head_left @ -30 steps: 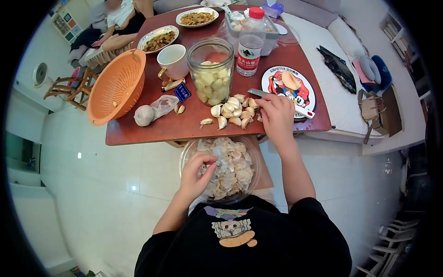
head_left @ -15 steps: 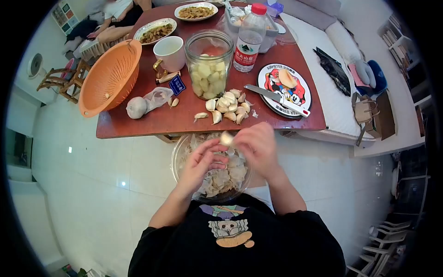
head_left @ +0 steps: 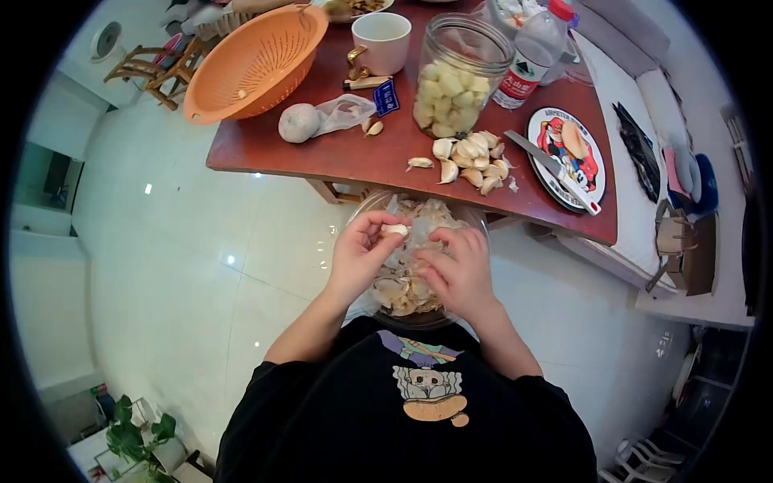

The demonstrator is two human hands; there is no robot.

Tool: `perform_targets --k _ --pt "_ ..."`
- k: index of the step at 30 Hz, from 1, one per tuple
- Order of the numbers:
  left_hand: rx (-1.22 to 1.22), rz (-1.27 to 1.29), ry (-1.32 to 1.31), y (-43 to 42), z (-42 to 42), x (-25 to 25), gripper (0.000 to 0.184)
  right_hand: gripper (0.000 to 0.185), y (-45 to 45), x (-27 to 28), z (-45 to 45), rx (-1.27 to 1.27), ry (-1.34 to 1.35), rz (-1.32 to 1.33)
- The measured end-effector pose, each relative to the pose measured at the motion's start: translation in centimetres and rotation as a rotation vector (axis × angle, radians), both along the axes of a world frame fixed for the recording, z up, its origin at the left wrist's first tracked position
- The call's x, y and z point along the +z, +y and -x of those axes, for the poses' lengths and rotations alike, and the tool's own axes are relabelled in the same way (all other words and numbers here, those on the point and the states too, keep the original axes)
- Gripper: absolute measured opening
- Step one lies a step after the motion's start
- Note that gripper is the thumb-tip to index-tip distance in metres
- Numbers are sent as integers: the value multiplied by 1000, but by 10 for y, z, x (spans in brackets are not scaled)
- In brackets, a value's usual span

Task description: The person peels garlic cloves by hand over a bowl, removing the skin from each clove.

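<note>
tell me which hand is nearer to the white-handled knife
Right. The right hand is over the garlic skins, below and left of the white-handled knife in the picture; the left hand, holding a garlic clove, is farther left.

Before you, the tabletop (head_left: pixel 322 158) looks like glossy wood — the jar (head_left: pixel 457 84) smooth, clear glass, the colander (head_left: pixel 262 64) plastic — and your garlic skins (head_left: pixel 409 291) dry and papery.
</note>
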State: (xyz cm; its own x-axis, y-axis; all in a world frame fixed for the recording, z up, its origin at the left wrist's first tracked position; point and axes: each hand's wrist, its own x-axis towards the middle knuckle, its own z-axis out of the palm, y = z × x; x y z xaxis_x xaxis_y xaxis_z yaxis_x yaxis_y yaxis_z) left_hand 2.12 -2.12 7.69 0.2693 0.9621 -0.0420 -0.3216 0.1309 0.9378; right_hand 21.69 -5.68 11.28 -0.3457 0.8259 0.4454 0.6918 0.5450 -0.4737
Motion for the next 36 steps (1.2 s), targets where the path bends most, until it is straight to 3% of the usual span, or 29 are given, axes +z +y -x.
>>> perform_targets --k 2,6,9,15,20,25,29,36 --pt "23 -166 207 0 3 2 25 19 2 -13 -3 -16 -57 -3" --pt "2 -472 613 -2 8 18 31 18 5 1 5 -79 121 60" --pt "12 -356 539 -8 -1 16 31 19 9 10 11 -63 181 84" --pt "-75 -384 674 -12 3 19 33 21 15 1 6 21 141 68" --pt "-289 -297 453 -3 13 14 30 27 15 13 4 114 237 63" --pt "-412 -81 187 3 12 14 29 21 13 12 1 150 319 152" --pt "-493 -27 300 5 13 18 28 20 11 5 -1 168 361 242" --pt "-531 133 12 1 13 4 24 21 5 8 0 145 448 319"
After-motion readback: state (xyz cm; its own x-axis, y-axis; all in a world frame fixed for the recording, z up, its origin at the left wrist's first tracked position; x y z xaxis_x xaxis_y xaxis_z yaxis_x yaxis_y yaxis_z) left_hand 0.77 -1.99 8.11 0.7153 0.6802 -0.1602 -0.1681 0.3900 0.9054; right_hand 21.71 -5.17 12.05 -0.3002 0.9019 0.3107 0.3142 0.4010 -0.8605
